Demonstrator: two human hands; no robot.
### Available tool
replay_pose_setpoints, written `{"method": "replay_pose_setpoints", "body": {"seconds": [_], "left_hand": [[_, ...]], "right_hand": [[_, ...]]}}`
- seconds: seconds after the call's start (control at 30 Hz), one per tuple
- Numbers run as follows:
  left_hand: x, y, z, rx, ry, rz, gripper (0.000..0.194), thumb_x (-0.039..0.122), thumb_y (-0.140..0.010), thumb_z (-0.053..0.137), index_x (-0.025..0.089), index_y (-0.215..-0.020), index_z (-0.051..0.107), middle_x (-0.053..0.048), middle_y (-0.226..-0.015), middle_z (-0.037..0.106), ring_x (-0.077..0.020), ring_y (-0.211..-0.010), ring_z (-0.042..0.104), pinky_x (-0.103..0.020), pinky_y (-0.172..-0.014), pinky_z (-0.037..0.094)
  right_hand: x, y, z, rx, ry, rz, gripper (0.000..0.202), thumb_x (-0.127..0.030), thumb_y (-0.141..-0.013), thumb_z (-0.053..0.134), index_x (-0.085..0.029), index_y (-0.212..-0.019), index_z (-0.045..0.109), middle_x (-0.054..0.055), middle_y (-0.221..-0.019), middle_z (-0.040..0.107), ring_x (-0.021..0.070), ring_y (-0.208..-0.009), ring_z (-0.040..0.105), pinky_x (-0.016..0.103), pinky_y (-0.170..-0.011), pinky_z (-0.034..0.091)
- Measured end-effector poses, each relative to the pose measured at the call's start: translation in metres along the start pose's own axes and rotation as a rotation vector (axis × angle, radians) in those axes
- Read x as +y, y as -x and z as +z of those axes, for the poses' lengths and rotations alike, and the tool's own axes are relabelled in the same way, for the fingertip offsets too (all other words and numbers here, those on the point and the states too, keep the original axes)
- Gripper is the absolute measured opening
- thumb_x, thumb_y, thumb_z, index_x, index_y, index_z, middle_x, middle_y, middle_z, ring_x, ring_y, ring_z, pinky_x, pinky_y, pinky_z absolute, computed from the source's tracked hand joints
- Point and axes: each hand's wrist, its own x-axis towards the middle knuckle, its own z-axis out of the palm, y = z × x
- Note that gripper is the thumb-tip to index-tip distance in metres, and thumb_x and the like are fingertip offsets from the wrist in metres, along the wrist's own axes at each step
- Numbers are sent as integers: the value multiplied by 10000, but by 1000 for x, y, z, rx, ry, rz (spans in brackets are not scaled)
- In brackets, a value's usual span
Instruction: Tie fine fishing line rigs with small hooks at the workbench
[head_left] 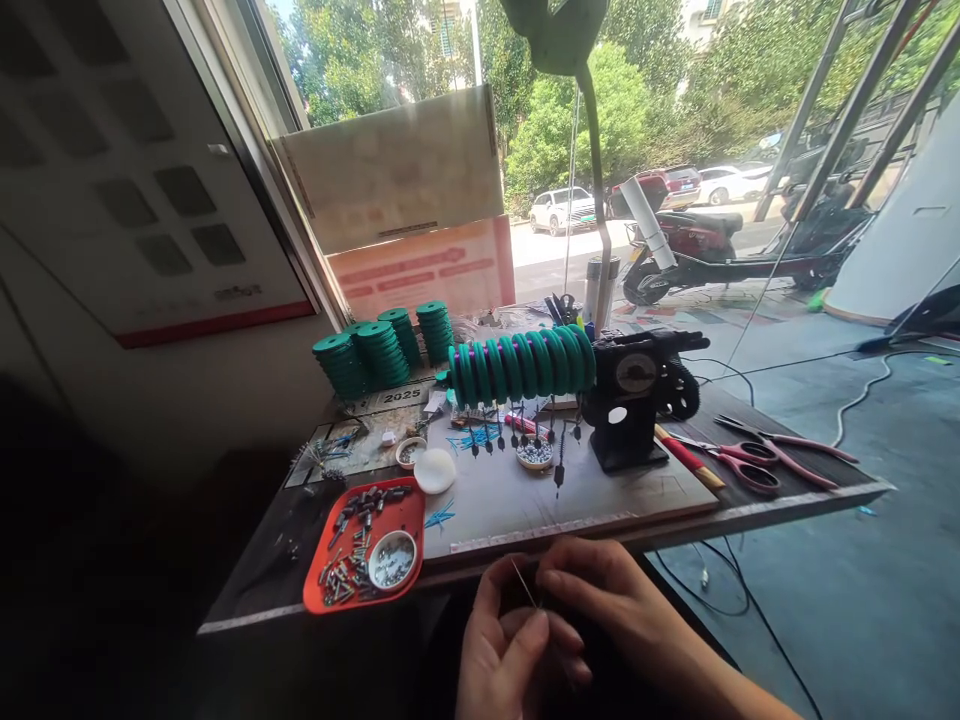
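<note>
In front of the table's near edge, my left hand pinches a thin pale strand, which slants between thumb and fingers; whether it is thread or wire I cannot tell. Close beside it is my right hand, thumb and fingertips pressed together near the strand's lower end; anything in that pinch is too small to make out. Beyond both hands stands a black winding device carrying a row of green spools. Short dark pieces hang from lines below the spools.
An orange tray with metal parts and a small white dish sits at left. Stacks of green spools stand behind. A bowl of beads lies under the device. Scissors and pliers rest at right.
</note>
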Motion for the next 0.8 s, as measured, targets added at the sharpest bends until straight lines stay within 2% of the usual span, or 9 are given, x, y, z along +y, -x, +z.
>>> {"method": "replay_pose_setpoints", "body": {"seconds": [0.23, 0.43, 0.6, 0.8], "left_hand": [[1, 1, 0, -34, -19, 29, 533, 250, -683, 745, 265, -1186, 569, -31, -558, 706, -116, -448, 623, -196, -487, 466], [1, -1, -2, -79, 14, 16, 398, 247, -673, 755, 309, -1056, 669, -32, -561, 711, -116, -451, 630, -183, -477, 465], [2, -1, 0, -106, 0, 18, 383, 242, -688, 744, 309, -1055, 661, -33, -598, 717, -114, -465, 635, -181, -496, 468], [-1, 2, 1, -56, -54, 86, 414, 247, -673, 756, 310, -1059, 621, -15, -618, 719, -121, -491, 636, -199, -527, 474]], "right_hand": [[-5, 0, -1, 85, 73, -14, 354, -490, -705, 677, -149, -662, 591, -37, -540, 495, 91, -497, 436, 205, -476, 346], [4, 1, 1, 66, -37, 29, 351, -498, -714, 672, -168, -700, 555, -68, -452, 465, 79, -382, 431, 200, -408, 318], [9, 1, 4, -30, -188, 7, 352, -488, -734, 660, -177, -698, 500, -78, -436, 465, 79, -350, 448, 180, -370, 314], [7, 1, 4, -22, -208, 11, 370, -500, -709, 677, -172, -698, 507, -75, -463, 462, 67, -374, 419, 183, -396, 319]]}}
